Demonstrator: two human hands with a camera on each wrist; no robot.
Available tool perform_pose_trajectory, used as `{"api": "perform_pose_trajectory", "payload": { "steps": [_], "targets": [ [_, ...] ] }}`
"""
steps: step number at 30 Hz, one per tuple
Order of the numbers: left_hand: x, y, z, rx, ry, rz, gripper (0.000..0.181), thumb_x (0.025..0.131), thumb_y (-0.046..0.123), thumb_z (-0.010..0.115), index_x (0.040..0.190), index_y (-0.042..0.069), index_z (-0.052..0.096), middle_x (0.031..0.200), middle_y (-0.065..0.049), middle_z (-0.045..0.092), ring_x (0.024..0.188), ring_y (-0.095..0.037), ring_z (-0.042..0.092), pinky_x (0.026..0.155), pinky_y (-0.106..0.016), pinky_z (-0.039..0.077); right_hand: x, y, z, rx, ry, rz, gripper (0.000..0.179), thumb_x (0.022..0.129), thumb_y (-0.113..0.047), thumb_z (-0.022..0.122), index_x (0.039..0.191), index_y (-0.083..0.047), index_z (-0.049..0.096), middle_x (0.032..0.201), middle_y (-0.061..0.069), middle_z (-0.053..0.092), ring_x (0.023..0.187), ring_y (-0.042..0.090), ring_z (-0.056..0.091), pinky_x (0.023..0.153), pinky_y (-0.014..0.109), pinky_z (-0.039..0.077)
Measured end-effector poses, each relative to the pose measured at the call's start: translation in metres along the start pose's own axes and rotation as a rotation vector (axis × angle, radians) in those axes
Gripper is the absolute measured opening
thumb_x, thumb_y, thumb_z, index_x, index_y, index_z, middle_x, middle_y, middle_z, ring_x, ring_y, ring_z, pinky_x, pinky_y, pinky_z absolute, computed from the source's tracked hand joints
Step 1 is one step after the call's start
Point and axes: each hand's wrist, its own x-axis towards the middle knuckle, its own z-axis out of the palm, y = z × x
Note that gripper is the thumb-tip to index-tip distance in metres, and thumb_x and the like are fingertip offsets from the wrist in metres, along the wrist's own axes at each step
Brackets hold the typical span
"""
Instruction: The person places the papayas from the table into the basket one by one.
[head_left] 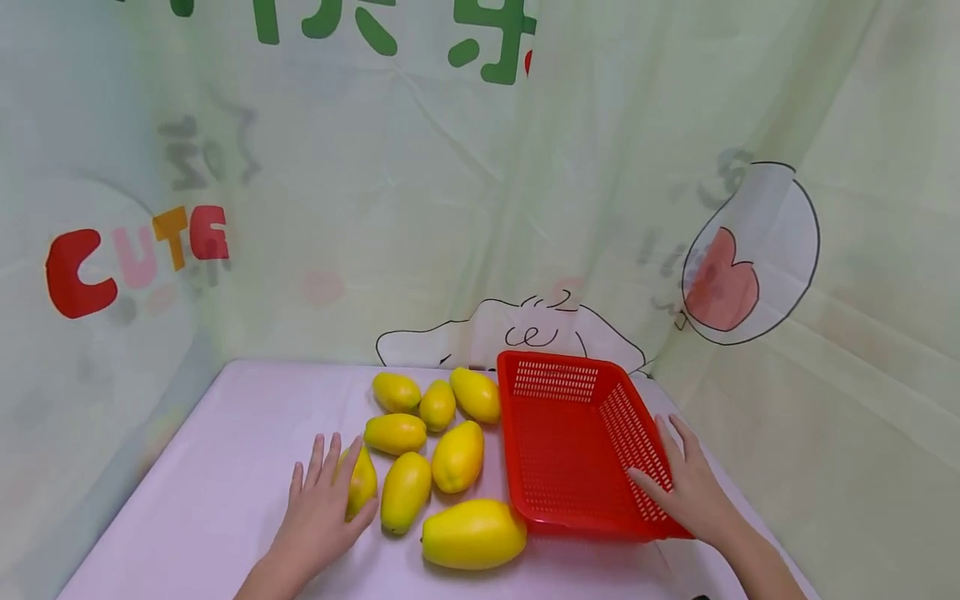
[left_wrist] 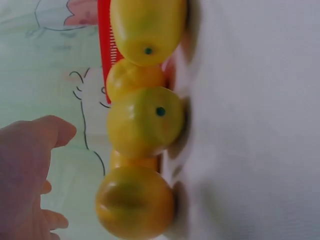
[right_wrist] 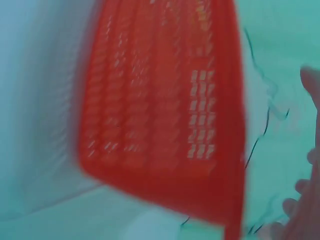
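Observation:
My left hand (head_left: pixel 318 512) hovers with fingers spread at the left side of a group of several yellow, mango-like fruits (head_left: pixel 406 492). It partly covers the leftmost fruit (head_left: pixel 363 485). In the left wrist view, the thumb (left_wrist: pixel 61 131) stands apart from the fruits (left_wrist: pixel 145 122), and nothing is held. A red plastic basket (head_left: pixel 573 523) with slotted walls lies right of the fruits, with no fruit inside. Over its right rim is my right hand (head_left: pixel 693 492), fingers extended. The right wrist view shows that hand (right_wrist: pixel 305 205) apart from the basket wall (right_wrist: pixel 160 125).
The largest fruit (head_left: pixel 474 534) lies nearest me, by the basket's front left corner. A pale lilac cloth (head_left: pixel 202 467) covers the table. Printed curtains (head_left: pixel 360 208) hang behind it and along both sides.

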Motion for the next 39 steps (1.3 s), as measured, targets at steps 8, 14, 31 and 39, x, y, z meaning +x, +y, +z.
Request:
{"api": "perform_pose_trajectory", "payload": {
  "steps": [8,14,31,39],
  "targets": [
    [0.001,-0.014,0.023,-0.072,-0.148,-0.023,0.087,0.081,0.062,0.06,0.149,0.016,0.03,0.156,-0.02,0.018,0.144,-0.043,0.008,0.106,-0.073,0.014,-0.018,0.04,0.014,0.14,-0.159,0.099,0.102,0.087,-0.043,0.062,0.15,0.001,-0.003,0.149,0.031,0.005,0.127,0.05,0.02,0.09,0.072,0.038],
    [-0.001,-0.022,0.035,-0.063,-0.2,-0.052,0.091,0.077,0.065,0.062,0.147,0.014,0.033,0.157,-0.017,0.017,0.143,-0.042,0.01,0.106,-0.072,0.016,-0.026,0.047,0.02,0.212,-0.269,0.185,0.099,0.087,-0.041,0.062,0.151,-0.002,-0.002,0.15,0.029,0.002,0.126,0.049,0.024,0.083,0.058,0.051],
    [0.0,-0.034,0.049,-0.145,-0.063,-0.019,0.075,0.076,0.037,0.075,0.141,0.017,0.042,0.15,-0.019,0.018,0.132,-0.041,0.026,0.101,-0.066,0.034,-0.025,0.049,0.002,0.262,-0.458,0.075,0.104,0.084,-0.026,0.065,0.148,0.005,-0.011,0.15,0.032,-0.007,0.129,0.05,0.012,0.089,0.056,0.044],
    [-0.001,-0.038,0.048,-0.204,0.041,-0.014,0.063,0.075,0.02,0.076,0.133,0.018,0.05,0.143,-0.023,0.028,0.123,-0.043,0.039,0.095,-0.064,0.04,-0.021,0.041,-0.001,0.329,-0.497,0.102,0.109,0.083,-0.028,0.067,0.147,0.002,-0.016,0.15,0.032,-0.012,0.132,0.054,0.004,0.091,0.072,0.036]
  ]
}}
